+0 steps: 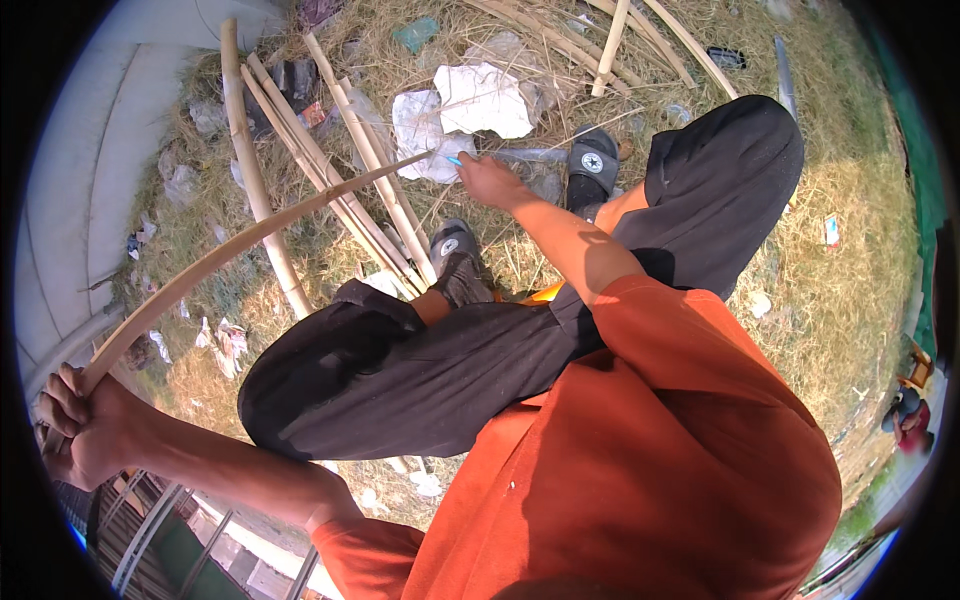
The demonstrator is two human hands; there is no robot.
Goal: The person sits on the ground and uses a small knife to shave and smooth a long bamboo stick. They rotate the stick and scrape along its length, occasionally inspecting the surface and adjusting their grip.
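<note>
from my remote post i record the left hand (92,428) with its fingers curled tight round the near end of a bamboo strip (210,257), held well out to the side, presumably so that its long span clears the body. the strip slants above the bamboo poles (242,130), its far tip just beside the right hand (487,183). that hand is closed, pinching a small blue object (454,161), too small for me to identify; whether it touches the strip i cannot tell. i judge that the left grip steadies the length for the right. the knees in black trousers (430,390) are spread, apparently giving the arms room. the poles lie on dry grass (840,330), seemingly within reach; white pieces (484,100) lie near the right hand, purpose undetermined
</note>
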